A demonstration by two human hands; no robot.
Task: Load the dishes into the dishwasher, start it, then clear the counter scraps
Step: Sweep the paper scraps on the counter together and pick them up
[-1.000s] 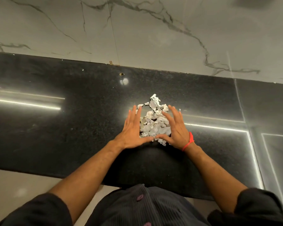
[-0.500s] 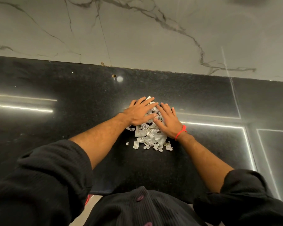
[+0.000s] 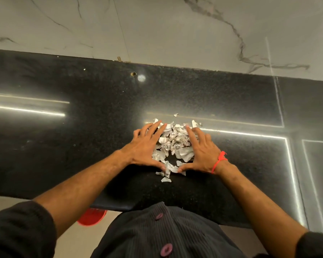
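Observation:
A heap of torn white paper scraps point(image 3: 172, 144) lies on the black speckled counter point(image 3: 82, 138). My left hand point(image 3: 145, 148) lies flat on the counter against the heap's left side, fingers straight and spread. My right hand point(image 3: 200, 149), with a red thread on the wrist, lies flat against the right side, fingers straight. The two thumbs nearly meet at the near edge of the heap, so the hands frame it. A few loose scraps point(image 3: 165, 178) lie just outside the thumbs, and one small scrap point(image 3: 175, 114) lies beyond the fingertips.
A white marble-patterned wall point(image 3: 157, 28) rises behind the counter. A small hole point(image 3: 133, 73) sits in the counter near the wall. Below the front edge, a red round object point(image 3: 90, 217) shows on the pale floor. Bright light strips reflect off the counter.
My left hand has come off the top of the heap and back to its left side. Both hands now bracket the scraps with thumbs near each other, and the heap sits closer to me.

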